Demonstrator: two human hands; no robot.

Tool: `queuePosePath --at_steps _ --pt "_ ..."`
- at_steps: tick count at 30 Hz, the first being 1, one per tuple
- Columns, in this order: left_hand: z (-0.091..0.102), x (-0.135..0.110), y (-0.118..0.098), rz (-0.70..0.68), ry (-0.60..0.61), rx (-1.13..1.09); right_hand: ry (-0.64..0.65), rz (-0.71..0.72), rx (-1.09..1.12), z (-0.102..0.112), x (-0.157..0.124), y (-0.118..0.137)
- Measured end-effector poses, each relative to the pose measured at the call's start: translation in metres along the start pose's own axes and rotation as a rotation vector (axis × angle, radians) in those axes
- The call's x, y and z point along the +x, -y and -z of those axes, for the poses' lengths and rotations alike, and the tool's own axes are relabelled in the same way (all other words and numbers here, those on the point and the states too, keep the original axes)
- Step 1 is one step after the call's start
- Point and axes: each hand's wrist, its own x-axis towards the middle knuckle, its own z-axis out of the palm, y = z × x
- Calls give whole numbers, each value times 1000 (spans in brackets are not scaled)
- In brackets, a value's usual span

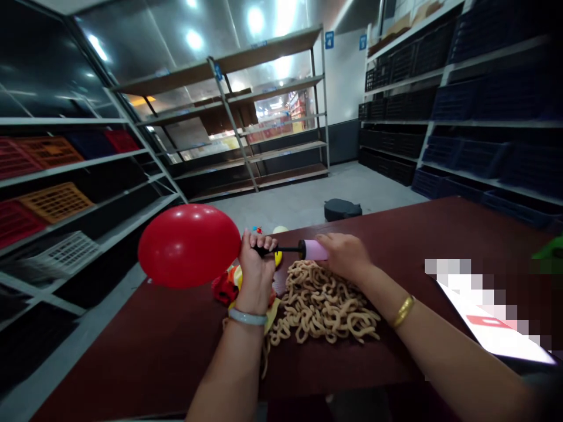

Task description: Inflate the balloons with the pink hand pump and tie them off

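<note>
A red balloon [189, 245], inflated, floats just above the left end of the dark red table [167, 351]. My left hand [255, 266] is closed around the balloon's neck and the black nozzle of a hand pump. My right hand [345, 253] grips the pump's pink body [313, 250], held level over the table. A pale bangle sits on my left wrist and a gold one on my right. Under my hands lies a heap of beige looped pieces [323, 305]. Loose red and yellow balloons [226, 286] lie beneath my left hand.
A white sheet with a red mark [488, 322] lies at the table's right. A dark bag [342, 209] rests on the floor beyond the table. Metal shelving with red and orange crates [53, 202] lines the left, dark crates [479, 152] the right.
</note>
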Motion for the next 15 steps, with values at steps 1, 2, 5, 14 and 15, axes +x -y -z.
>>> queuePosePath --at_steps 1,2,5,14,15 --pt "3 3 -10 -25 -15 -8 -8 -2 -11 0 0 -3" --pt "5 5 -20 -51 -30 -17 -17 1 -20 1 0 -7" --pt "9 9 -43 -118 -57 -40 -44 11 -42 5 -1 -15" --pt "1 -3 -11 -102 40 -65 -47 -12 -93 11 -5 -10" --pt "-1 -6 -3 -77 39 -63 -44 -10 -92 11 -5 -7"
